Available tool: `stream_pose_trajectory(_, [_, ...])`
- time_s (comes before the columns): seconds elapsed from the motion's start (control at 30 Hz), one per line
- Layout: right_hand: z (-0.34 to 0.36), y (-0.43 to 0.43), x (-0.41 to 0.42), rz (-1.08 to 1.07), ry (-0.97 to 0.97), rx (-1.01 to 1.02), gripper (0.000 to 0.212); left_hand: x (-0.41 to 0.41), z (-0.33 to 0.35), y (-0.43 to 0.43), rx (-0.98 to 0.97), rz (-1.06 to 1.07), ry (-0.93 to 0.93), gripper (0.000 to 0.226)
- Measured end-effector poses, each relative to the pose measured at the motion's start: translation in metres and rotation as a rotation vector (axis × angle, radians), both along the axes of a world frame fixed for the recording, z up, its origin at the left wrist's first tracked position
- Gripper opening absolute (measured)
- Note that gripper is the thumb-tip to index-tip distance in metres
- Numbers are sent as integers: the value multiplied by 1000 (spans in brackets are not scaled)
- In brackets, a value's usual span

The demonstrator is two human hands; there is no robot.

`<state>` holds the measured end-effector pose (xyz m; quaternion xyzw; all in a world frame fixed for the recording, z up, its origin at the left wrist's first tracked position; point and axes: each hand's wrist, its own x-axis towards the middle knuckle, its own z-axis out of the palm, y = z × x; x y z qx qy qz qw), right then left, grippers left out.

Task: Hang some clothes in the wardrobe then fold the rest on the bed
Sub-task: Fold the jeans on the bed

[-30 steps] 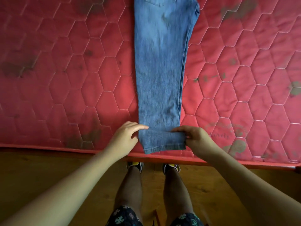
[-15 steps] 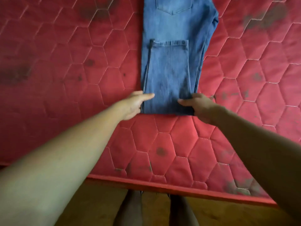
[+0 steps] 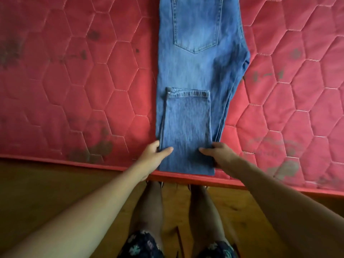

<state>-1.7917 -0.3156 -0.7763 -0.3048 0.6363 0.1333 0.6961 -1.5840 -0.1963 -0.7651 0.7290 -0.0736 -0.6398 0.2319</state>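
Folded jeans pulled back to bed edge, left grip and right grip pinching fold corners

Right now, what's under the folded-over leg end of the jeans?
The upper legs of the jeans lie beneath the folded-over end, on the red mattress. Anything between the layers is covered.

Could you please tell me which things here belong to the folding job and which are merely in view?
Job in hand: jeans, partly folded; mattress under them; left hand and right hand, each holding a side of the fold.
Not part of it: wooden floor; patterned shorts.
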Motion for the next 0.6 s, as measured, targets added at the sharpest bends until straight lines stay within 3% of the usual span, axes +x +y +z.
stream_pose_trajectory(0.07, [4,-9,16,-97,-58,-74,16,2,0,-22,-82,64,-50,16])
stream_pose_trajectory(0.27, [66,-100,78,-3,-238,-460,24,49,49,-120,-414,118,-130,25])
stream_pose_trajectory(0.4, [109,-197,114,-231,-486,-527,10,112,79,-221,-626,290,-74,18])
stream_pose_trajectory(0.43, [111,-214,120,-238,-505,-482,4,123,76,-237,-603,302,-28,18])
stream_pose_trajectory(0.5, [92,-225,120,-179,-377,-332,15,133,58,-245,-422,205,46,31])
stream_pose_trajectory(0.6, [29,-185,90,-9,-174,-131,19,116,22,-210,-133,37,113,34])
